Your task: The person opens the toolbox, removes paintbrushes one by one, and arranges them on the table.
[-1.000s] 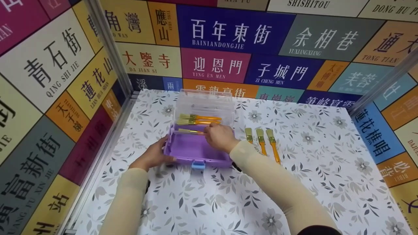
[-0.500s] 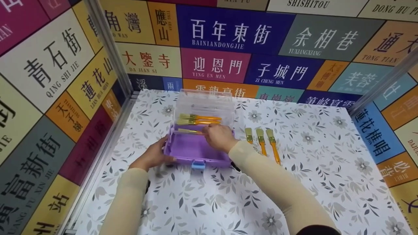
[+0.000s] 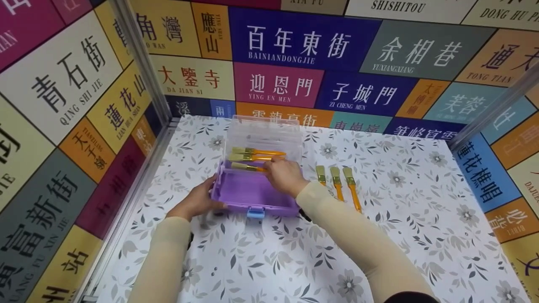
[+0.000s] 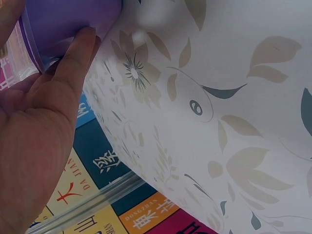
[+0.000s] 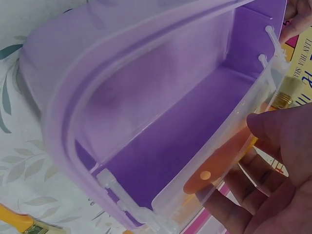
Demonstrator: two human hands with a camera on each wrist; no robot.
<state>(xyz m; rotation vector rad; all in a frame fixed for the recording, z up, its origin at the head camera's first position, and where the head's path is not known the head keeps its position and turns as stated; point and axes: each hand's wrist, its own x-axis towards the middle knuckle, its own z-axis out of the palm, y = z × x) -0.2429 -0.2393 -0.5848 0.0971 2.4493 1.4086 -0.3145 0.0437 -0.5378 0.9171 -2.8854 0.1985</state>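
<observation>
A purple storage box (image 3: 244, 189) with a blue latch stands with its clear lid (image 3: 265, 130) raised at the back. My left hand (image 3: 197, 200) grips the box's left front corner, its thumb along the outside wall in the left wrist view. My right hand (image 3: 284, 174) pinches a paintbrush (image 5: 219, 158) by its orange handle, at the clear plastic panel along the box's back edge. That brush's bristles (image 3: 240, 166) point left. Two similar paintbrushes (image 3: 257, 157) lie just behind it, in the lid, bristles also left.
Three more orange-handled paintbrushes (image 3: 337, 183) lie side by side on the table right of the box, partly behind the right forearm. A white floral cloth (image 3: 261, 261) covers the table. Printed panels (image 3: 294, 38) and metal posts (image 3: 141, 59) enclose it.
The brush in my right hand has shifted slightly up and turned, so more of its bristles' flat side shows. My left hand and the box have stayed put.
</observation>
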